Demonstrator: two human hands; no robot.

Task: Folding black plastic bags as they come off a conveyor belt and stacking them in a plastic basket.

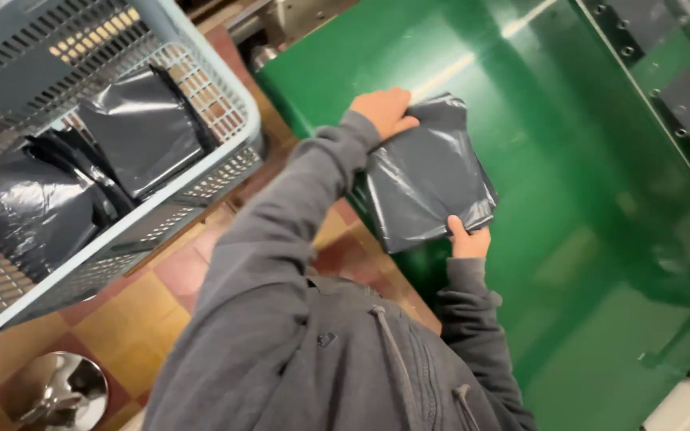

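Observation:
A flat dark grey plastic parcel bag lies at the near edge of a green conveyor belt. My left hand grips its far left corner, fingers curled over the edge. My right hand pinches its near right corner with the thumb on top. Both arms wear grey hoodie sleeves.
A pale blue slatted plastic crate stands to the left with several more grey parcel bags inside. Under it is a red and tan checkered tile floor. A shiny metal base sits at bottom left. A bolted metal rail borders the belt's right side.

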